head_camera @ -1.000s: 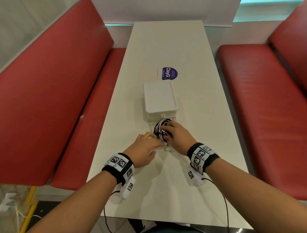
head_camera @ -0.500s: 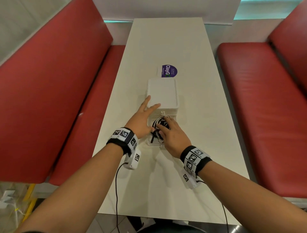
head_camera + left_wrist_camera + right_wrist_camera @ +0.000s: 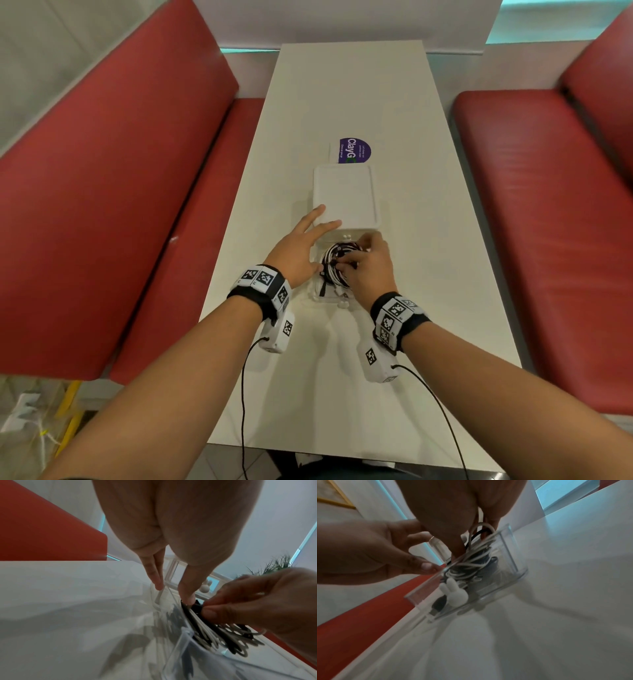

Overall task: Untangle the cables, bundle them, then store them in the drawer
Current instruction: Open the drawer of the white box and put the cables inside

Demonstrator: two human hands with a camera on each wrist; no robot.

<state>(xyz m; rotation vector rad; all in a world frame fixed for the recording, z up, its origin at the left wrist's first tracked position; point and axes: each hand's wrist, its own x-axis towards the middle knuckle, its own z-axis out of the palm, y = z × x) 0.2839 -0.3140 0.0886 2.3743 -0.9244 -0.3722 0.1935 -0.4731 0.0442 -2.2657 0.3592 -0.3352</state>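
A person's right hand (image 3: 368, 265), at the centre of the head view, pinches the coiled black-and-white cables (image 3: 337, 260) with curled fingers, pressing the bundle down into the pulled-out clear drawer (image 3: 508, 550). The left hand (image 3: 298, 246), just left of it, lies flat with fingers straight against the white cabinet (image 3: 344, 197) and grips nothing. In the left wrist view its fingertips (image 3: 158, 586) sit at the drawer's side wall.

The bundle is mostly inside the drawer, but in the right wrist view loops rise above the rim near the top centre of the frame. That looks like the main risk: if the drawer is pushed shut now, a raised loop could catch on the cabinet's front edge and jam or spring the coil loose. A black plug lies low behind the drawer's front wall, beside its white rabbit-shaped knob (image 3: 453, 592), and could snag too.

The light cabinet may slide on the smooth table (image 3: 428, 240) unless the flat hand braces it. A purple sticker (image 3: 354, 150) lies beyond, toward the upper centre.
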